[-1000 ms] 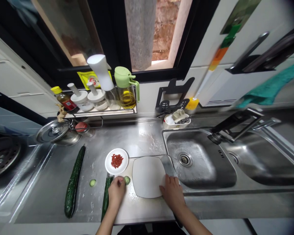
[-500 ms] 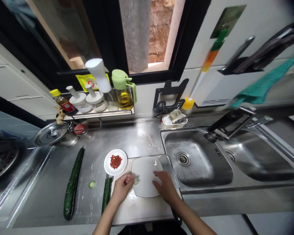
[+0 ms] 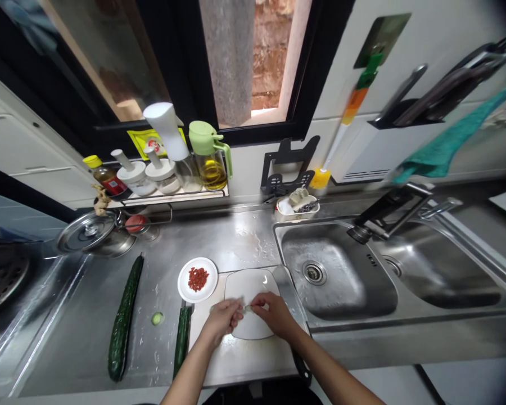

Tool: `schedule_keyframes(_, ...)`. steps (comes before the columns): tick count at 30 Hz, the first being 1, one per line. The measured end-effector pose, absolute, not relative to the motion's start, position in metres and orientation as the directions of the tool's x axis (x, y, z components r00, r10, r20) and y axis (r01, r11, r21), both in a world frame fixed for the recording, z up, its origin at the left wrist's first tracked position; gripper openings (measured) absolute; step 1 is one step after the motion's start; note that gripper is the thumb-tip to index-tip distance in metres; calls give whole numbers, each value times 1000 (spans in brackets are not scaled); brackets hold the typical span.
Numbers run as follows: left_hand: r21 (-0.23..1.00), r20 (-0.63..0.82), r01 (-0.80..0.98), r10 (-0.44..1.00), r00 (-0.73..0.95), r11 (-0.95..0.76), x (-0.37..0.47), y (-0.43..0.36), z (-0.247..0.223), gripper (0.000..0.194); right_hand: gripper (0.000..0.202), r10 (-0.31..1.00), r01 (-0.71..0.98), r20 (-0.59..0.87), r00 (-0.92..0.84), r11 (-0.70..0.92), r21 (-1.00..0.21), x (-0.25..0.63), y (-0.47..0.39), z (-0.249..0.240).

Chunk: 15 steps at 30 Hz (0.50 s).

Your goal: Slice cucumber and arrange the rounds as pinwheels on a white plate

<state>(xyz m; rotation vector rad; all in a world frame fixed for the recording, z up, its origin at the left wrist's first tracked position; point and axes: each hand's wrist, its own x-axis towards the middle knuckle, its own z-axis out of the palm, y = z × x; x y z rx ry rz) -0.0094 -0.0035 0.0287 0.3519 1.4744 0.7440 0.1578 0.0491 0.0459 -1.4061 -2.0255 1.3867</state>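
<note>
Above the squarish white plate (image 3: 253, 328), the left hand (image 3: 223, 322) and right hand (image 3: 275, 315) hold a small pale piece (image 3: 248, 308) in near-closed pinches; its outline is too small to tell. Uneven pulling could tear the piece, and a slackened pinch could drop it.

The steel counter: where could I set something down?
Left of the long cucumber, and the wet steel between the round plate and the caddy. Crowded: the cutting board, where left hand and right hand are above a squarish plate.
</note>
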Motion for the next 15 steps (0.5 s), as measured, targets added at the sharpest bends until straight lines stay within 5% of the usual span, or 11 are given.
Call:
schedule_keyframes(3, 458, -865, -367, 501, 28, 810, -6, -1, 27, 45, 11, 844, 542, -241, -479, 68, -838, 158, 49, 49)
schedule_keyframes(8, 348, -865, -480, 473, 166, 805, -5, 7, 24, 28, 10, 839, 567, -253, -482, 78, -820, 159, 48, 51)
schedule_keyframes(11, 382, -848, -480, 506, 156, 789, -5, 11, 20, 31, 10, 846, 561, -244, -473, 76, -824, 161, 49, 48)
schedule_keyframes(15, 612, -763, -316, 646, 4, 725, -3, 17, 11, 39, 13, 849, 557, -314, -425, -28, -830, 162, 51, 37)
